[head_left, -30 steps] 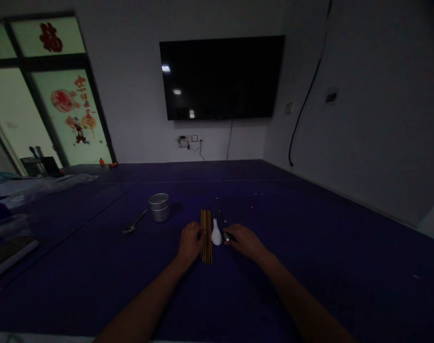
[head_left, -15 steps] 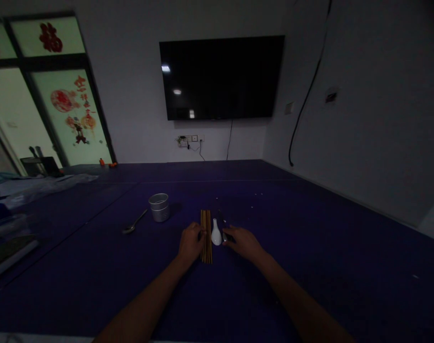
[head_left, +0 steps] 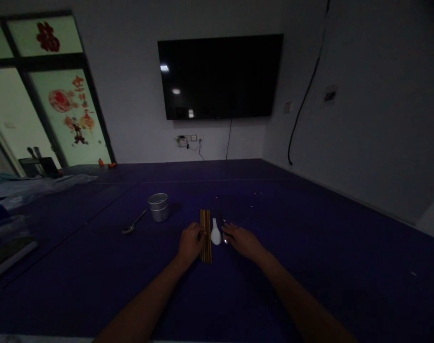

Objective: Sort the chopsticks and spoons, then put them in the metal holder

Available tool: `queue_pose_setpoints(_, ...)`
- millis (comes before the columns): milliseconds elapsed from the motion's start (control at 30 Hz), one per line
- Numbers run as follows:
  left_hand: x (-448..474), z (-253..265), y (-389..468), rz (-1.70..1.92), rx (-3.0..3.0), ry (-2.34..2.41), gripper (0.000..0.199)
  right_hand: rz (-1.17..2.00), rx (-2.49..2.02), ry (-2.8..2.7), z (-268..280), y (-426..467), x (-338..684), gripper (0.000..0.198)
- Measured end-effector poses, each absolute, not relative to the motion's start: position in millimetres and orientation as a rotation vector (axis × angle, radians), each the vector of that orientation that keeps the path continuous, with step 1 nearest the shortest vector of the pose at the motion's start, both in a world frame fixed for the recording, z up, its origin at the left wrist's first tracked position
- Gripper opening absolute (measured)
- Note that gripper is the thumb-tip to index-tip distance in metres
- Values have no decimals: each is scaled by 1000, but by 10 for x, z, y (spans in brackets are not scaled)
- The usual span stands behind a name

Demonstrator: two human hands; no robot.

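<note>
A bundle of several brown chopsticks (head_left: 206, 238) lies lengthwise on the purple tabletop. My left hand (head_left: 192, 242) rests at its left edge, with curled fingers closed against the sticks. Just right of the chopsticks is a white ceramic spoon (head_left: 216, 235), its bowl toward me. Beside that lies a shiny metal spoon (head_left: 225, 240) with a dark, dim handle pointing away. My right hand (head_left: 242, 242) is over this metal spoon, its fingers apart and the fingertips covering part of it. Whether those fingertips touch it is hard to see.
A silver metal cup (head_left: 159, 209) stands left of the chopsticks, and another metal spoon (head_left: 134, 224) lies left of it. At the far left are a clear plastic box (head_left: 11, 247) and crumpled plastic sheeting (head_left: 52, 186). Small white specks dot the purple tabletop (head_left: 309, 267).
My right-hand fingers have loosened and lifted slightly, and the metal spoon's bowl shows more. My left hand and the chopsticks stay in place. The view has shifted slightly.
</note>
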State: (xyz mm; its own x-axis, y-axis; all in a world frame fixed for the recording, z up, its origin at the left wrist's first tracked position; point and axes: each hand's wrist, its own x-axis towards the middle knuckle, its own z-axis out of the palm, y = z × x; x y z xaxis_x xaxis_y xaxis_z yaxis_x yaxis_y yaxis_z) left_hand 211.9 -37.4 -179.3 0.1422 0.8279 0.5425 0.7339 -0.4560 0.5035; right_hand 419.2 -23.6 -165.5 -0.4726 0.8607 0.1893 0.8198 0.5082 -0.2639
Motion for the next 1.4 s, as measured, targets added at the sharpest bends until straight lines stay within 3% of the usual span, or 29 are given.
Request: queue_pose_setpoints(1400,2119,-1797,-375,1097,2287,1562,18,156,-1392,-2451,-1626,-241,4158,30)
